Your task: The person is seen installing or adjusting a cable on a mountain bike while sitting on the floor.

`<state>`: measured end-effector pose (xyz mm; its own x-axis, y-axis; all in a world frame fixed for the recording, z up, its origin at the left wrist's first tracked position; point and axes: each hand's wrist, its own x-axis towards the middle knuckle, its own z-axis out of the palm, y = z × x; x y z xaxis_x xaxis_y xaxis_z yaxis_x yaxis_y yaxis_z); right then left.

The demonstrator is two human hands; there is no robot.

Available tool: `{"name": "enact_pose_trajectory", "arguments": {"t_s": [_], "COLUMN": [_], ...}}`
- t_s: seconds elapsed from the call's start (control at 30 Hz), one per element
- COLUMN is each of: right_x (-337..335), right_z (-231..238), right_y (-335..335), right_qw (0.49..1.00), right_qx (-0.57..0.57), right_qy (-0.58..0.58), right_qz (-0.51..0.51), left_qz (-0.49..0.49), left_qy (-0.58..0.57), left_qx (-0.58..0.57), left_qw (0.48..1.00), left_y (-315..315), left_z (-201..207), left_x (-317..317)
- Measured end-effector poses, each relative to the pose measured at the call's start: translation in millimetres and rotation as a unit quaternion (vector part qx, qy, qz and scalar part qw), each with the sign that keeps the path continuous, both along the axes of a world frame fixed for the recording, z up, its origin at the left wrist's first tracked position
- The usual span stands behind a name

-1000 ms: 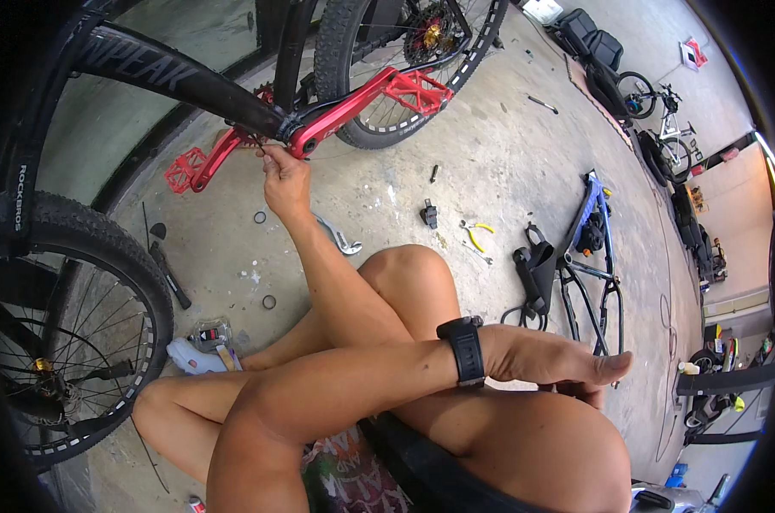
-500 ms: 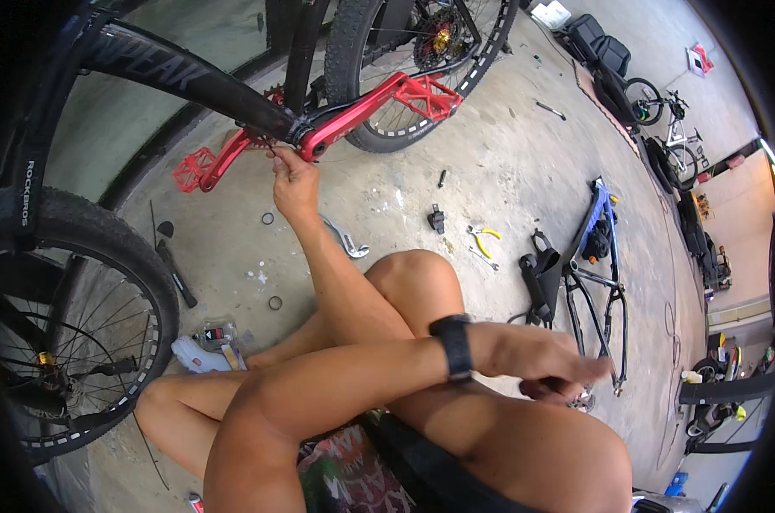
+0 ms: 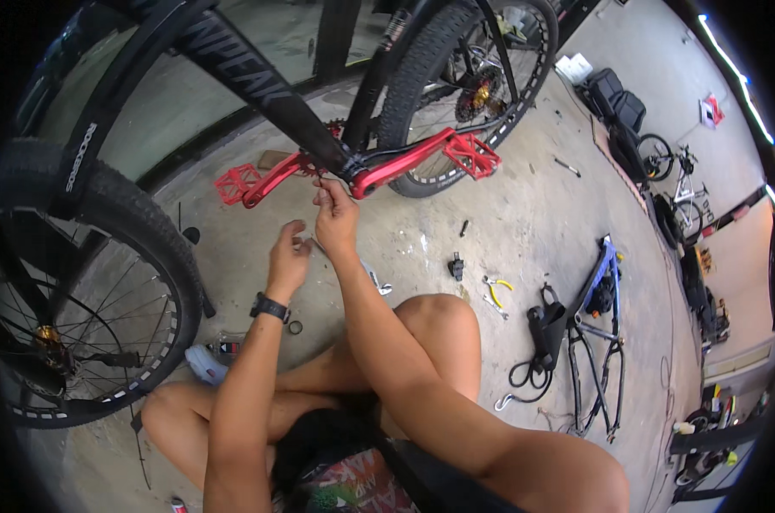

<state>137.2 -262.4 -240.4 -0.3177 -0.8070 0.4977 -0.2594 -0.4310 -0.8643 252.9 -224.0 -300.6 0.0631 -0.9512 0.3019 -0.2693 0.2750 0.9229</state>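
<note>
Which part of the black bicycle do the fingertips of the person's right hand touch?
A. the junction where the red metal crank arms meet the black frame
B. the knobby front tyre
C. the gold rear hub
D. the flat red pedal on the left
A: the right hand reaches up to the red metal crank arms at the black frame, fingertips at that junction.

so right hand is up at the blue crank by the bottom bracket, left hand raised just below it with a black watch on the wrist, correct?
Not quite: the crank is red, not blue, as the head view shows. The rest holds: the right hand is up at the crank by the bottom bracket, and the left hand is raised just below it, with a black watch on the wrist.
</note>
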Motion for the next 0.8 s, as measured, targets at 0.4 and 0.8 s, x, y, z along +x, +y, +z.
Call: {"name": "enact_pose_trajectory", "arguments": {"t_s": [0.4, 0.8], "right_x": [1.0, 10.1], "right_z": [10.2, -8.1], "right_y": [2.8, -2.3], "right_qw": [0.999, 0.995], "right_qx": [0.006, 0.079], "right_qy": [0.036, 0.05], "right_qz": [0.002, -0.04], "left_qz": [-0.125, -0.08], "left_qy": [0.115, 0.04], "left_qx": [0.012, -0.014], "left_qw": [0.985, 0.996], "left_y": [-31.7, -56.9], "left_z": [23.1, -6.8], "left_x": [-34.9, -20.9]}}
